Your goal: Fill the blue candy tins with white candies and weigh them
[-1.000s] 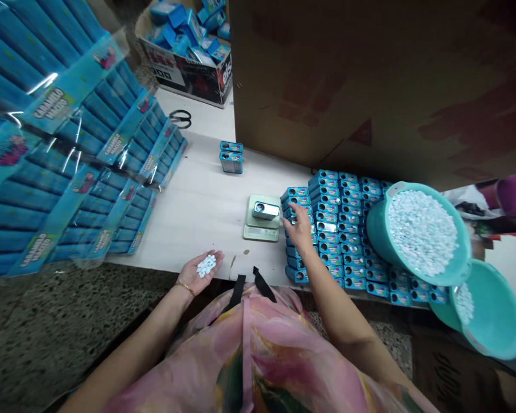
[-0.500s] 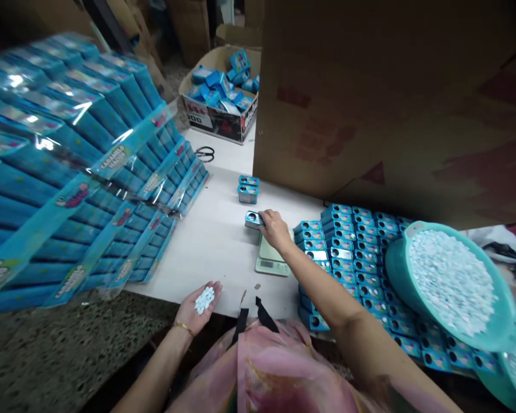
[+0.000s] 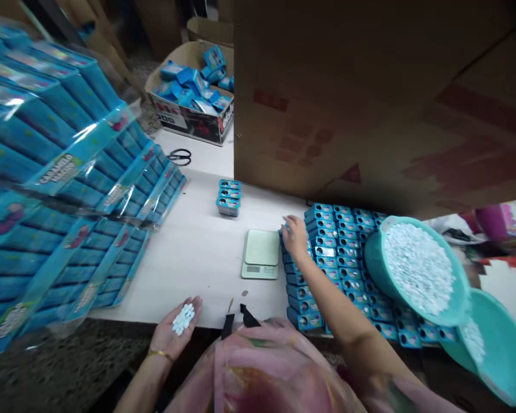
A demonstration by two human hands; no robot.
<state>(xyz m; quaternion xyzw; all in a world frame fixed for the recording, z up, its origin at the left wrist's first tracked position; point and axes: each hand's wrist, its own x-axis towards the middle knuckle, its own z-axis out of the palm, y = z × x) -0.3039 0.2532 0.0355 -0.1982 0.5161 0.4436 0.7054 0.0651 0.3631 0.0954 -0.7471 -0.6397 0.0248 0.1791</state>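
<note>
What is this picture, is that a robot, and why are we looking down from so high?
No robot here! It's a person with two bare hands, and the camera sits on their head, looking forward and down. The left hand lies palm up, holding small pale pieces. The right hand is at the rows of little blue containers; I can't tell whether it grips one. On the white table you can also see a flat pale scale and three more containers lined up together.
</note>
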